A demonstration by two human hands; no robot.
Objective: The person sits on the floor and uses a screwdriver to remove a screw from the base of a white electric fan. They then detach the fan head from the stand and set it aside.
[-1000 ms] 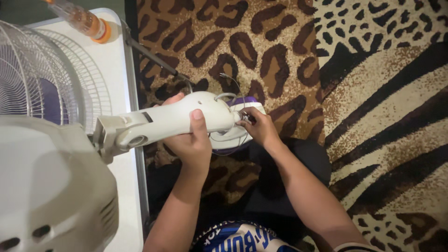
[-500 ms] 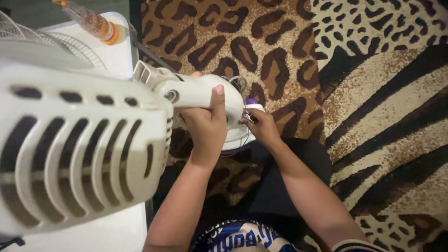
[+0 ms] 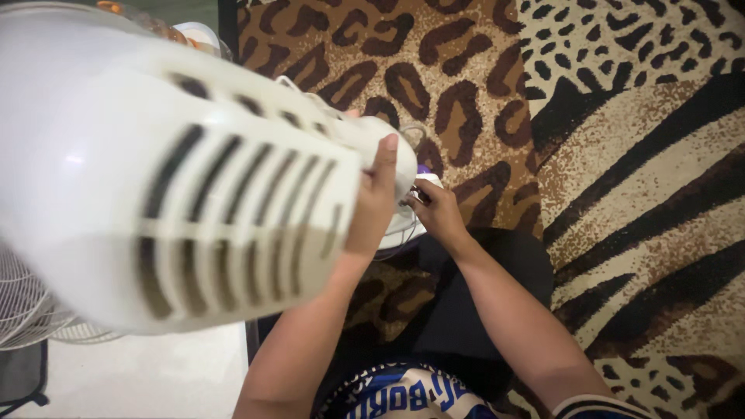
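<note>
1. One view only: a head-worn camera, aimed steeply down past the person's forearms.
2. It faces an animal-print rug (image 3: 621, 155).
3. Range is very close: a white fan motor housing (image 3: 171, 186) fills the left half, blurred.
4. No second view shares the scene.

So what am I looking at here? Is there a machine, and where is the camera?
There is no robot: a person works with bare hands, and the one camera sits on their head, looking down. The big blurred white shape with dark slots is the motor housing of a fan, very close to the lens. The left hand grips the white neck of the fan. The right hand touches a small part at the neck's end; what it is, I cannot tell. Below lies an animal-print carpet. At lower left a wire fan grille rests on a white surface.
</note>
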